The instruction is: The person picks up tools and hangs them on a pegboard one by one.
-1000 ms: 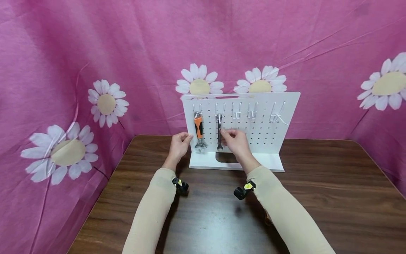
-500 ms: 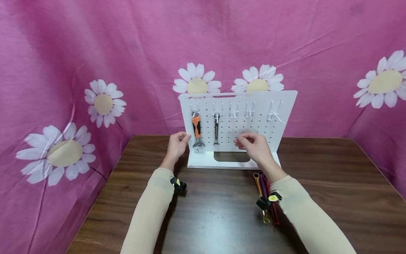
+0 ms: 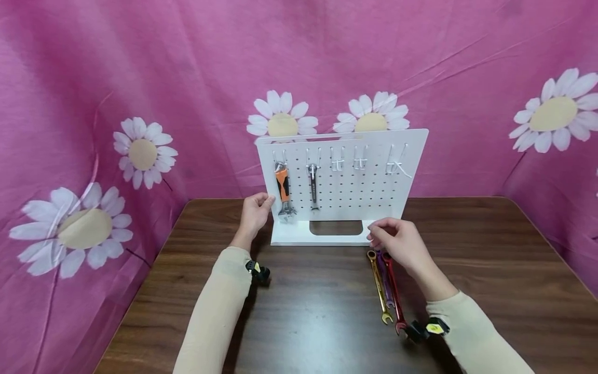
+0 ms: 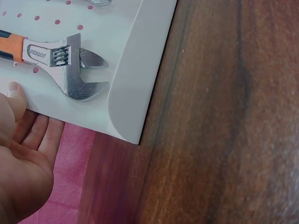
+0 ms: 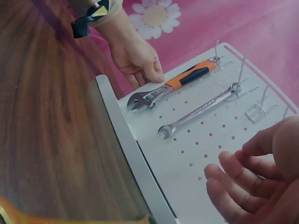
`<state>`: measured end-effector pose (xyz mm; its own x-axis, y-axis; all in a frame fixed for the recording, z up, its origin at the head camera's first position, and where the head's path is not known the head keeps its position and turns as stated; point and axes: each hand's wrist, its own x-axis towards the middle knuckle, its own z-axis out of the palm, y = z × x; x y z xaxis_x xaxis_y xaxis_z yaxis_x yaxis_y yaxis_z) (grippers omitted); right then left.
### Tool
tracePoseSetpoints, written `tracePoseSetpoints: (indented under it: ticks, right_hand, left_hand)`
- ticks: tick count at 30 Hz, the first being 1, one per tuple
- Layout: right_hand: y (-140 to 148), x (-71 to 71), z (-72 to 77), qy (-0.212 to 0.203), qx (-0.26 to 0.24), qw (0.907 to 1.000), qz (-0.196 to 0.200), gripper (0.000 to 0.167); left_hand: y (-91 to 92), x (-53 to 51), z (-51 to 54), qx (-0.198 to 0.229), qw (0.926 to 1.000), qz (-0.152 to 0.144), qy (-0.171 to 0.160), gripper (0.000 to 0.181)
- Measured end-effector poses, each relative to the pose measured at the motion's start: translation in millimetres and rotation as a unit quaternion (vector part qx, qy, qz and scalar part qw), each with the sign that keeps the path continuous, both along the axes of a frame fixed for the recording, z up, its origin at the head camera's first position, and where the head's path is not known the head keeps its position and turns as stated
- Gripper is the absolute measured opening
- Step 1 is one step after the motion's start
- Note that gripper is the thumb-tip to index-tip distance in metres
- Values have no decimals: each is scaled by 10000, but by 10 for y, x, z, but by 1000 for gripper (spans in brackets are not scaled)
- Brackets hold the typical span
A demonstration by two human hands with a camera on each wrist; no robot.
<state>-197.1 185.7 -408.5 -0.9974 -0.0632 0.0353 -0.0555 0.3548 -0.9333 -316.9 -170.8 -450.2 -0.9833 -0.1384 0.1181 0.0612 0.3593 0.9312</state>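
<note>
My left hand (image 3: pixel 255 212) grips the left edge of a white pegboard (image 3: pixel 345 202), thumb in front and fingers behind it. Beside that thumb hangs an orange-and-black adjustable wrench (image 4: pixel 70 65), jaws down. To its right a silver combination wrench (image 5: pixel 201 111) hangs from a hook. My right hand (image 3: pixel 399 241) holds nothing; its fingers are loosely bent in front of the board's lower right corner. Just below it on the table lie three combination wrenches side by side: a gold one (image 3: pixel 379 285), a purple one (image 3: pixel 385 280) and a red one (image 3: pixel 394 293).
Several bare wire hooks (image 3: pixel 359 158) stick out of the pegboard to the right of the hung wrenches. The board's white base stands on a brown wooden table (image 3: pixel 299 311). A pink cloth (image 3: pixel 210 78) with daisies hangs behind the table.
My right hand has left the hung silver combination wrench and moved right and down towards the colored wrenches, which have come into view. My left hand still holds the board's edge.
</note>
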Motion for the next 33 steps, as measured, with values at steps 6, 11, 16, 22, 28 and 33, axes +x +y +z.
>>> tracePoseSetpoints:
  ticks: [6,11,16,22,28,33]
  right_hand:
    - [126,126,-78,-80,525,9984,167,26]
    - [247,232,-162,-164,762,9968,163,25]
    - [335,332,-231,-304,976,9946,165,22]
    - [434,444,-315,-596,1039,9928,43,24]
    - [522,505,-465,-945,1021,9903,-28,26]
    - [529,531,-552,-1147,1328,9844,-101,27]
  left_hand:
    - [5,2,22,-15,10000,25,-22,23]
    - [28,-3,24,-17,9999,14,101,23]
    - [32,-11,15,-27,10000,20,68,23]
    - [26,3,9,-24,10000,5,82,24]
    - [14,10,14,4,9999,4,135,25]
    - [13,16,13,3,9999,20,138,25]
